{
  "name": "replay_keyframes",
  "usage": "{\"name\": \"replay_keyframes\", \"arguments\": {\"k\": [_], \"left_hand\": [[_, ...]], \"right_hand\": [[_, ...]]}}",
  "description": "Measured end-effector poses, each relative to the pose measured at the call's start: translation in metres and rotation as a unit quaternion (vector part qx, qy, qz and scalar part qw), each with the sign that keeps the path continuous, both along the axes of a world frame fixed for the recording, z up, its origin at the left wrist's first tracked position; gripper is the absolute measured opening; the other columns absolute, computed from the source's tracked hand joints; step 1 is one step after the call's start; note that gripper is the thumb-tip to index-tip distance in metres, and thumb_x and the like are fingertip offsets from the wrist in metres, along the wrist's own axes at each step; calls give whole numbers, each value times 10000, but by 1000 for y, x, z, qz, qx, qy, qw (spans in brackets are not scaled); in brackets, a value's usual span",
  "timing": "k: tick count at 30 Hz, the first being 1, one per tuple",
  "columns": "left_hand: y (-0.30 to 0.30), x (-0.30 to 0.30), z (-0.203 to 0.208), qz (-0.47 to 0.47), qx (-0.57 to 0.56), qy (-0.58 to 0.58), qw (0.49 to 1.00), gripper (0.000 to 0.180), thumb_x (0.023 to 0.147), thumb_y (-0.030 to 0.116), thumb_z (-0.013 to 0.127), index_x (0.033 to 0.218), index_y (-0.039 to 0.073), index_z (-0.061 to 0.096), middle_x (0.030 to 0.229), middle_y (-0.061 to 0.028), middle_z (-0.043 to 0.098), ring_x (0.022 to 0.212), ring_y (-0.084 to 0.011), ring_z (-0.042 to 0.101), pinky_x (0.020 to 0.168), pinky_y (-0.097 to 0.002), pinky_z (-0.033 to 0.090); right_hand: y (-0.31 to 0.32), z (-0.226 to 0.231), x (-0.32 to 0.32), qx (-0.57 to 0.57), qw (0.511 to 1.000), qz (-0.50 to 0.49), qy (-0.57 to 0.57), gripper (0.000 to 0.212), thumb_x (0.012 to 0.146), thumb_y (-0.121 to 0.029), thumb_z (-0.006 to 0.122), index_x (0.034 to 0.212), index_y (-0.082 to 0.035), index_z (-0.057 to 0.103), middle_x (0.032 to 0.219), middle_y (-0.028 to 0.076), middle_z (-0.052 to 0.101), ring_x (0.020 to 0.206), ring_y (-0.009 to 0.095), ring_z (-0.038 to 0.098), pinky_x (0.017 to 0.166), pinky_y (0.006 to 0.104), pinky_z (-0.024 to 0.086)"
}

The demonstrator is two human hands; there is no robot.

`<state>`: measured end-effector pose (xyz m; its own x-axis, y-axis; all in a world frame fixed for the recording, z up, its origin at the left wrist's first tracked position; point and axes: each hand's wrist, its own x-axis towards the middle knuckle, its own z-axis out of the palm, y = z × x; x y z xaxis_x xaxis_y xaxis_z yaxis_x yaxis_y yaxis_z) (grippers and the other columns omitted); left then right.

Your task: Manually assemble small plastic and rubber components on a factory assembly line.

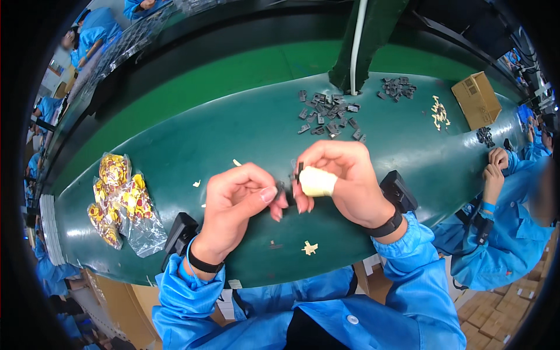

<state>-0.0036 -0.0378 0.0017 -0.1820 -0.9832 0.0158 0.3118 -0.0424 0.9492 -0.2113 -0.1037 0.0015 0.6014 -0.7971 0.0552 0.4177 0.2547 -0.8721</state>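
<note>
A long, smooth, dark-green table [245, 125] stretches across the view. A co-worker in a blue smock [501, 251] sits at its right end. At the left lie clear plastic bags filled with yellow and red pieces [137, 201]; an open brown cardboard box [476, 100] stands at the far right. A loose spread of small black plastic parts [329, 114] lies beyond the hands, with a smaller black cluster [398, 87] to its right. The person's left hand [233, 198] and right hand [347, 175] meet above the table's middle, nearly touching. The right thumb wears a pale-yellow finger cover [318, 182]. A cream, branching scrap [310, 248] lies nearer the body. Smallest, the left grip pinches a tiny dark piece [280, 189], slightly blurred; the right grip pinches a thin black piece [300, 168].
</note>
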Motion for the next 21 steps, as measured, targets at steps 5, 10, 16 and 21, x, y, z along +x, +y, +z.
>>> {"name": "replay_keyframes", "arguments": {"k": [5, 10, 16, 21], "left_hand": [[6, -7, -5, -50, 28, 101, 993, 69, 941, -27, 619, 1004, -42, 595, 859, -153, 692, 756, -192, 685, 651, -302, 567], [5, -11, 2, -34, 64, 144, 987, 158, 944, -34, 608, 1096, -58, 573, 877, -170, 696, 749, -203, 690, 644, -307, 571], [0, -5, 4, -14, 110, 40, 993, 164, 943, -21, 617, 1100, -64, 598, 833, -165, 702, 601, -129, 634, 529, -234, 500], [1, -6, -4, 31, 89, 7, 995, 184, 926, 4, 636, 1098, -46, 593, 831, -169, 689, 547, -123, 576, 474, -217, 440]], "right_hand": [[7, 4, -3, -3, 997, 73, -16, 127, 925, -20, 627, 1001, 82, 611, 836, 141, 679, 682, 176, 667, 614, 289, 553], [5, -1, -1, -7, 1000, 23, -13, 150, 901, -39, 638, 986, 82, 608, 834, 167, 673, 661, 203, 673, 583, 299, 559], [-4, -1, 1, -18, 1000, -3, -9, 120, 904, -22, 595, 984, 67, 604, 801, 161, 670, 652, 203, 667, 558, 291, 544], [-1, -5, 2, -11, 1000, 1, -9, 118, 912, -19, 578, 992, 63, 607, 811, 168, 676, 642, 220, 672, 551, 289, 541]]}}
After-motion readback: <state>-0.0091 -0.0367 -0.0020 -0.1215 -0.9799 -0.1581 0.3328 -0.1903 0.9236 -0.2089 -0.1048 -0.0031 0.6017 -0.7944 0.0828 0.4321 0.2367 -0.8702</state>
